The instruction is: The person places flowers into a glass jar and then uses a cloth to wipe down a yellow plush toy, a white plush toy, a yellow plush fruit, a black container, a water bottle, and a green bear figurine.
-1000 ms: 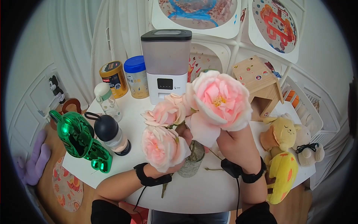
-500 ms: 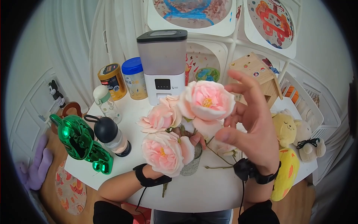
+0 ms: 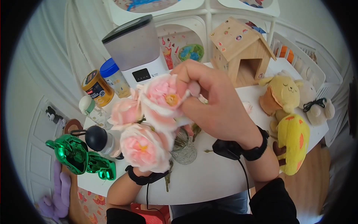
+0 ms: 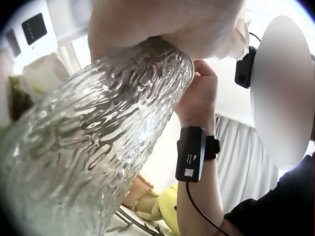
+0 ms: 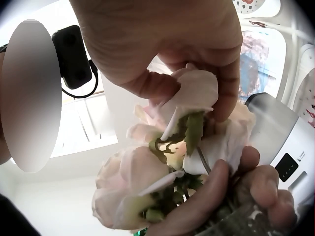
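Three pink roses stand in a ribbed glass vase: an upper rose, a paler one behind it on the left, and a lower rose. My right hand is at the upper rose, thumb and fingers pinching its outer petals, as the right wrist view also shows. Below the blooms, my left hand grips the stems right at the vase's rim, thumb on one side and curled fingers on the other. In the head view the roses mostly hide that hand. A cut stem shows beside the vase.
A grey-and-white dispenser, two cans, a black-capped bottle and a shiny green bear figure stand left and behind. On the right are a wooden house and plush toys. Loose stems lie beside the vase.
My right hand went from behind the upper rose to spread open beside it, and now pinches its petals. My left hand stays at the stems. The head view has tilted and shifted.
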Motion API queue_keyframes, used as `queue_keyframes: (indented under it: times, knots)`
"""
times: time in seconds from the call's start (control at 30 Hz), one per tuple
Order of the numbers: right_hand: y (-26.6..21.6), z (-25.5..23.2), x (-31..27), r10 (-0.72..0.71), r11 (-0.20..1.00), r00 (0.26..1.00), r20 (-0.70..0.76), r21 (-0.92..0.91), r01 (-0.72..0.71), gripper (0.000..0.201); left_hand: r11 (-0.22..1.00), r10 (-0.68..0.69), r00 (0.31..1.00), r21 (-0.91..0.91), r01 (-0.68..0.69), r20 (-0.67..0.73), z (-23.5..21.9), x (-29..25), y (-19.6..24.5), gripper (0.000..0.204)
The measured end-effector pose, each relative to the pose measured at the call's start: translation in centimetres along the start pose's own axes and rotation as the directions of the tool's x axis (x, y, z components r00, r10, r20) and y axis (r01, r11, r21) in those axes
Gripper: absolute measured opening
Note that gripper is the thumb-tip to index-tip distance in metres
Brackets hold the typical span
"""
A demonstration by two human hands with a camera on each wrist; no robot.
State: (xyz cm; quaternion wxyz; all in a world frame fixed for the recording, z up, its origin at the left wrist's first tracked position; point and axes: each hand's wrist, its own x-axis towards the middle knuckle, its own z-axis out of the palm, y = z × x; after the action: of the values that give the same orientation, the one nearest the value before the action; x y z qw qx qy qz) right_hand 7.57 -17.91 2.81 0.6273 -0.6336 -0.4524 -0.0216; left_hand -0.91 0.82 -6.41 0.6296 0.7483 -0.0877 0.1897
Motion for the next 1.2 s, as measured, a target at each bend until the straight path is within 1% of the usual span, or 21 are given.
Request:
queue_keyframes:
  times: [0.07,0.1,0.13,0.2,0.43,0.47,0.5,0.57,0.63,0.67,0.73,0.8,0.87,0.93,0.97,1.0,1.03,1.07,1.13,1.17,1.2]
  knots:
    - [0.4,-0.2,0.3,-0.004,1.000,0.997,-0.081,0.012,0.005,0.020,1.000,-0.001,1.000,-0.022,0.000,-0.012,0.5,0.4,0.3,0.033]
    - [0.5,-0.3,0.4,-0.015,1.000,0.989,-0.145,0.020,0.018,0.021,0.925,-0.043,0.955,-0.350,0.150,0.294,0.7,1.0,0.9,0.021]
    - [0.6,-0.4,0.5,-0.024,0.999,0.978,-0.206,0.028,0.031,0.022,0.924,-0.052,0.950,-0.345,0.162,0.307,0.9,1.3,0.7,0.021]
    - [0.7,-0.5,0.5,-0.039,0.998,0.947,-0.318,0.043,0.056,0.024,0.928,-0.067,0.962,-0.338,0.157,0.263,1.1,1.5,0.0,0.021]
    - [0.3,0.4,0.2,-0.056,0.985,0.939,-0.339,0.137,0.108,0.022,0.950,-0.128,0.991,-0.283,0.135,0.041,0.0,0.0,-3.2,0.029]
    - [0.0,0.7,0.0,-0.252,0.968,0.883,-0.396,-0.095,0.234,0.016,0.953,-0.133,0.991,-0.273,0.130,0.007,-0.2,-0.2,-3.5,0.031]
    - [0.0,0.9,-0.1,-0.449,0.884,0.798,-0.402,-0.329,0.332,0.013,0.957,-0.135,0.991,-0.263,0.123,-0.028,-0.4,-0.3,-3.7,0.032]
    - [1.5,1.4,0.8,-0.401,0.912,0.807,-0.433,-0.268,0.310,0.011,0.962,-0.139,0.988,-0.246,0.120,-0.062,-0.1,0.0,-2.8,0.034]
    - [2.2,1.6,1.1,-0.353,0.935,0.815,-0.460,-0.207,0.288,0.010,0.969,0.000,0.992,-0.243,0.031,0.126,1.6,0.7,0.3,0.036]
    - [2.2,1.6,1.0,-0.308,0.951,0.837,-0.453,-0.175,0.255,0.010,0.970,-0.005,0.993,-0.239,0.034,0.120,1.5,0.7,1.2,0.036]
    - [2.2,1.6,0.9,-0.214,0.977,0.876,-0.432,-0.116,0.181,0.010,0.950,0.013,0.997,-0.314,0.009,0.070,1.5,0.7,2.8,0.036]
    - [2.3,1.5,0.9,-0.121,0.992,0.903,-0.412,-0.068,0.102,0.012,0.878,0.022,0.999,-0.478,-0.035,-0.031,0.2,1.1,4.9,0.036]
    - [2.3,1.5,0.8,-0.036,0.999,0.922,-0.387,-0.029,0.027,0.013,0.877,0.098,0.992,-0.464,-0.123,-0.079,-2.0,1.7,6.4,0.035]
    - [2.5,1.9,0.7,0.003,1.000,0.928,-0.372,-0.012,-0.008,0.014,0.886,0.109,0.985,-0.436,-0.157,-0.134,-4.0,1.8,7.6,0.040]
    - [2.8,2.5,0.4,0.082,0.991,0.977,-0.199,-0.085,-0.100,0.012,0.885,0.113,0.985,-0.437,-0.160,-0.133,-4.7,1.7,8.0,0.040]
    - [3.3,3.3,0.1,0.176,0.969,0.984,-0.024,-0.173,-0.177,0.012,0.933,0.163,0.970,-0.291,-0.210,-0.178,-5.3,1.6,8.4,0.039]
    - [4.2,4.3,-0.3,0.254,0.944,0.958,0.131,-0.248,-0.216,0.014,0.958,0.220,0.951,-0.136,-0.253,-0.216,-5.7,1.5,8.6,0.039]
    - [5.4,5.4,-1.0,0.336,0.913,0.901,0.274,-0.329,-0.240,0.017,0.949,0.250,0.933,-0.123,-0.289,-0.261,-5.8,1.5,8.7,0.037]
    - [7.4,8.0,-4.5,0.114,0.839,0.899,0.422,-0.526,0.141,0.025,0.959,0.250,0.943,-0.075,-0.272,-0.218,-6.7,1.5,9.2,0.034]
    - [6.3,8.8,-5.5,0.264,0.831,0.813,0.518,-0.550,0.080,0.027,0.960,0.251,0.943,-0.069,-0.272,-0.219,-7.0,1.6,9.1,0.034]
    - [5.3,9.4,-6.3,0.405,0.813,0.694,0.595,-0.582,0.024,0.029,0.958,0.257,0.940,-0.071,-0.279,-0.222,-7.1,1.8,9.0,0.034]
